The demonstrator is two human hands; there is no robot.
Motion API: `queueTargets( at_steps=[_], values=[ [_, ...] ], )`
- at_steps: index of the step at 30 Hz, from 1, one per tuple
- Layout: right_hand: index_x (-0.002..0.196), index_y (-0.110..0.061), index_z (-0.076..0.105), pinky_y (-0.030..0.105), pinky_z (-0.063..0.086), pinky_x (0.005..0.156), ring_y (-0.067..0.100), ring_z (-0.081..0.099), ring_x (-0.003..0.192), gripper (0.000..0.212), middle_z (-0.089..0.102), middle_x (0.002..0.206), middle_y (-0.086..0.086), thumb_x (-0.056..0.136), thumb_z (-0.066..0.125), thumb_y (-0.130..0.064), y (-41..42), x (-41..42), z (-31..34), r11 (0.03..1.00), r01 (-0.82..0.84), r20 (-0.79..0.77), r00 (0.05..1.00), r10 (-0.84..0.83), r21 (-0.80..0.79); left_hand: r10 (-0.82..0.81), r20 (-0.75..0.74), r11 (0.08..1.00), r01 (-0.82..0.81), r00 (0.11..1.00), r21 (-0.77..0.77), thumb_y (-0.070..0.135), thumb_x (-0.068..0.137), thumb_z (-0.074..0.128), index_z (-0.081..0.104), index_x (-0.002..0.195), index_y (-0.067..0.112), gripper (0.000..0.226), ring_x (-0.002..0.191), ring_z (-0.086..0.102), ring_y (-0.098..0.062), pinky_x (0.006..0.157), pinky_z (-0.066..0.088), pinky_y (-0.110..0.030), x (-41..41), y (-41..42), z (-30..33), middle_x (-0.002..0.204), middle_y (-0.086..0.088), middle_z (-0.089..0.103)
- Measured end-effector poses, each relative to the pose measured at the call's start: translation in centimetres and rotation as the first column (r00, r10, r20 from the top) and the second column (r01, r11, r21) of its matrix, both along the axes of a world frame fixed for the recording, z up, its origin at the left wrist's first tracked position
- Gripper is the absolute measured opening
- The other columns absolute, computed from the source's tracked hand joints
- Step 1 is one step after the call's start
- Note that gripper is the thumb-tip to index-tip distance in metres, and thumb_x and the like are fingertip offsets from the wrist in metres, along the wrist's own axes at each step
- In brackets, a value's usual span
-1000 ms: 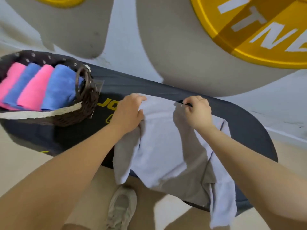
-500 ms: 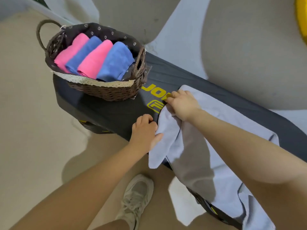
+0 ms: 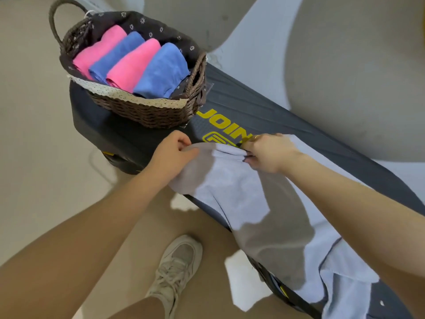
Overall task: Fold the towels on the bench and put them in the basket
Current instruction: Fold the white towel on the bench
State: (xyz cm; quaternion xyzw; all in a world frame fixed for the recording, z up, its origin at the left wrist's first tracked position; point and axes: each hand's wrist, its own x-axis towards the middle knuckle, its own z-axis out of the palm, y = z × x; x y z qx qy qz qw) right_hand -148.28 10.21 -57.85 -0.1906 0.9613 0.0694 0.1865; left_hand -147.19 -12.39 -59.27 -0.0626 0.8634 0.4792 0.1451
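A brown wicker basket [image 3: 147, 113] stands at the left end of the dark tabletop [image 3: 253, 104], lined with dotted cloth and holding four rolled towels side by side: pink [image 3: 99, 51], blue [image 3: 117, 54], pink [image 3: 133, 63], blue [image 3: 161, 70]. Just beside the basket, the left hand [image 3: 171, 155] curls its fingers [image 3: 184, 142] round the near corner of a pale lavender towel [image 3: 232, 183]. The right hand [image 3: 269, 151] pinches the same end at its far corner, fingers closed on bunched cloth. The towel stretches rightward along the tabletop, partly draped over the near edge. Below, a light sneaker [image 3: 177, 265] rests on the floor.
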Motion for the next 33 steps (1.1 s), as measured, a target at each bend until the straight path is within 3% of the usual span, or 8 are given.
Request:
queueTargets(
  at_steps=[4,9,16,20,22,24,28,33],
  values=[
    [0.083,-0.014,0.068,0.036,0.046,0.085,0.029,0.053,0.104,0.035,0.051,0.108,0.012,0.091,0.049,-0.042,0.3,-0.1,0.0,0.856,0.317,0.072,0.946,-0.316,-0.408,0.031,-0.044,0.999,-0.031,0.999,-0.007,0.018,0.080,0.069,0.048,0.094,0.020,0.026,0.065,0.048,-0.010,0.059,0.036,-0.018,0.1,-1.0,-1.1,0.071,0.005,0.051],
    [0.112,-0.004,0.049,0.035,0.040,0.075,0.038,0.048,0.109,0.034,0.054,0.113,0.018,0.082,0.060,-0.017,-0.4,-2.0,-1.3,0.677,0.648,0.124,0.748,-0.652,-0.348,-0.145,-0.179,0.984,0.123,0.973,-0.129,0.001,0.082,0.059,0.047,0.080,0.016,0.019,0.064,0.042,-0.017,0.060,0.032,-0.024,0.3,-1.8,-0.9,0.081,-0.011,0.056],
    [0.087,-0.005,0.064,0.030,0.040,0.068,0.037,0.058,0.093,0.015,0.065,0.101,0.018,0.078,0.056,-0.013,-1.4,-5.0,-0.2,0.800,0.501,0.007,0.849,-0.529,-0.331,-0.415,-0.214,0.861,0.307,0.884,-0.405,0.007,0.092,0.047,0.069,0.104,0.010,0.025,0.098,0.056,-0.026,0.084,0.046,-0.041,-0.1,-2.7,-0.4,0.116,-0.007,0.056],
    [0.095,-0.006,0.060,0.036,0.041,0.078,0.038,0.053,0.101,0.016,0.057,0.109,0.020,0.081,0.051,-0.008,-2.0,-7.7,1.5,0.785,0.437,-0.121,0.837,-0.533,-0.439,-0.479,-0.140,0.739,0.312,0.867,-0.597,0.011,0.092,0.049,0.053,0.126,0.015,0.034,0.093,0.058,-0.028,0.072,0.050,-0.042,-0.9,-3.1,-0.5,0.125,-0.005,0.046],
    [0.099,-0.004,0.055,0.035,0.037,0.075,0.037,0.052,0.101,0.020,0.057,0.109,0.021,0.082,0.046,-0.001,-2.6,-8.8,2.1,0.797,0.420,-0.197,0.819,-0.539,-0.435,-0.568,-0.196,0.605,0.243,0.799,-0.759,0.004,0.079,0.060,0.057,0.118,0.011,0.040,0.058,0.054,-0.024,0.040,0.038,-0.029,-1.0,-3.3,-0.5,0.111,-0.008,0.053],
    [0.110,-0.002,0.047,0.036,0.037,0.077,0.038,0.049,0.104,0.029,0.051,0.115,0.022,0.083,0.040,0.004,-3.2,-9.2,2.3,0.800,0.402,-0.219,0.817,-0.533,-0.445,-0.671,-0.196,0.396,0.123,0.715,-0.910,0.002,0.066,0.055,0.068,0.103,0.010,0.041,0.035,0.034,-0.016,0.034,0.009,-0.014,-1.0,-3.4,-0.2,0.087,-0.006,0.061],
    [0.140,-0.010,0.026,0.047,0.043,0.090,0.039,0.042,0.115,0.060,0.036,0.134,0.019,0.083,0.039,0.008,-3.9,-7.2,2.4,0.812,0.389,-0.119,0.869,-0.480,-0.436,-0.711,-0.112,0.255,0.107,0.694,-0.961,0.004,0.076,0.032,0.068,0.088,0.012,0.039,0.049,0.050,-0.017,0.035,0.032,-0.021,-0.7,-3.8,-0.8,0.087,-0.008,0.051],
    [0.142,-0.016,0.022,0.045,0.044,0.093,0.037,0.044,0.122,0.063,0.036,0.139,0.017,0.085,0.039,0.004,0.9,-0.6,1.5,0.776,0.502,0.031,0.846,-0.532,-0.381,-0.776,0.010,0.241,0.311,0.631,-0.920,0.013,0.068,0.074,0.064,0.093,0.012,0.027,0.068,0.059,-0.023,0.044,0.037,-0.027,0.2,-1.0,1.5,0.101,-0.009,0.058]
  ],
)
